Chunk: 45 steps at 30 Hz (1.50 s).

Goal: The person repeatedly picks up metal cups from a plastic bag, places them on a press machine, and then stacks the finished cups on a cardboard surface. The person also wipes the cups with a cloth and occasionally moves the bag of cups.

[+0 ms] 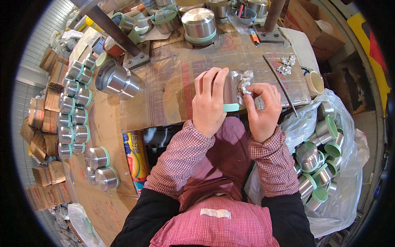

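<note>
My left hand (210,96) lies over a steel cup (230,88) with a mint-green rim, its fingers along the cup's left side. The cup rests on its side on the cardboard-covered bench, rim toward me. Against its right side my right hand (263,105) pinches a crumpled silvery-white wad (246,80), which looks like cloth or foil. My left fingertips reach past the cup's far end, and part of its body is hidden under that hand.
A steel rod (282,85) and crumpled scraps (284,66) lie to the right, with an orange lighter (254,37) farther back. A clear plastic bag (349,164) of green-rimmed cups sits at lower right. Rows of cups (82,132) stand at left. Metal posts (113,29) rise behind.
</note>
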Tool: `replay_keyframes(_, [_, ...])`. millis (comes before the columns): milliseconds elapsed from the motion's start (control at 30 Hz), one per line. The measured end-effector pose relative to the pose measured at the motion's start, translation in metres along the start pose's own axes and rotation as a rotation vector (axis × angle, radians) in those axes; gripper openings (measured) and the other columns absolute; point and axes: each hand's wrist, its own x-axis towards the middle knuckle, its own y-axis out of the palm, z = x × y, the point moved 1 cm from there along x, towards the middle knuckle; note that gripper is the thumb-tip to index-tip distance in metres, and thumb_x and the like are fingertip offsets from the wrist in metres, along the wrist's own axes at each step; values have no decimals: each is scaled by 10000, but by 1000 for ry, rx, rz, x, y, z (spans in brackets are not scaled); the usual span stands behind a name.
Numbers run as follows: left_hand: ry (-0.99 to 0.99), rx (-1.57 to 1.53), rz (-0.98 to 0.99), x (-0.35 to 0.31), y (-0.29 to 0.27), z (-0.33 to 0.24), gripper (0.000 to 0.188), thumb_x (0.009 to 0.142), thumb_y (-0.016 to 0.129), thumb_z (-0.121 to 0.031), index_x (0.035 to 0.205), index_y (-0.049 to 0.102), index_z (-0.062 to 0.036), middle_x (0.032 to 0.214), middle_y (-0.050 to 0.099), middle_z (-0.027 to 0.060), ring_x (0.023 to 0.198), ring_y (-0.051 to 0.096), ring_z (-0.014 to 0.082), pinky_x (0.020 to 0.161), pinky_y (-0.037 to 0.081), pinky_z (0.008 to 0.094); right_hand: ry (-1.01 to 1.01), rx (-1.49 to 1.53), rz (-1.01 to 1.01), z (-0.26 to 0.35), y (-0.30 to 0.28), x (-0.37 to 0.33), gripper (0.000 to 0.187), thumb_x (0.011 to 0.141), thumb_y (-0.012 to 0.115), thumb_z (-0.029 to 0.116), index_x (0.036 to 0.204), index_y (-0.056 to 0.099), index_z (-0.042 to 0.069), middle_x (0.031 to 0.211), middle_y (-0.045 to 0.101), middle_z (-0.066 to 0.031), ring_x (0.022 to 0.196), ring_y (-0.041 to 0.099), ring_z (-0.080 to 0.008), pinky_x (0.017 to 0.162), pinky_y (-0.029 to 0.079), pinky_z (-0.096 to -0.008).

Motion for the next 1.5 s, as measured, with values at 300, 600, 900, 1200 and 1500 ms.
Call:
replay_keyframes(300, [-14,-11,-2,-3,-2,-2,642,773,631,48,1392,511,-68,1318,525,123,1224,512,370,984,519,440,-21,-86,46,1,-10,-12,201,769,762,72,944,668,103,947,673,-32,933,610,-250,870,406,-404])
replay_keyframes(600, [17,-4,-17,-4,-1,-3,646,779,634,43,1402,506,-74,1329,521,127,1231,506,371,1002,504,448,-146,-105,65,1,-10,-17,220,756,774,88,950,674,113,960,671,-24,962,612,-245,877,403,-409])
replay_keyframes(900, [37,-6,1,-3,1,-2,703,731,669,64,1402,509,-73,1342,516,129,1239,502,372,992,512,449,-245,-86,10,4,-4,-3,242,743,780,104,958,671,127,953,669,-22,943,615,-242,860,407,-411])
replay_keyframes(1200, [21,25,12,-1,-1,-4,739,696,680,82,1400,508,-61,1346,515,128,1243,498,377,986,511,452,-171,-102,-17,-1,2,6,200,780,752,96,965,680,118,959,674,-26,932,610,-252,870,391,-414])
replay_keyframes(1500, [20,-16,-19,-2,1,-1,703,733,645,89,1401,508,-79,1334,530,117,1243,502,369,1008,493,444,-230,-117,40,6,-6,-4,207,750,773,92,929,677,131,947,677,-3,926,618,-223,860,388,-413])
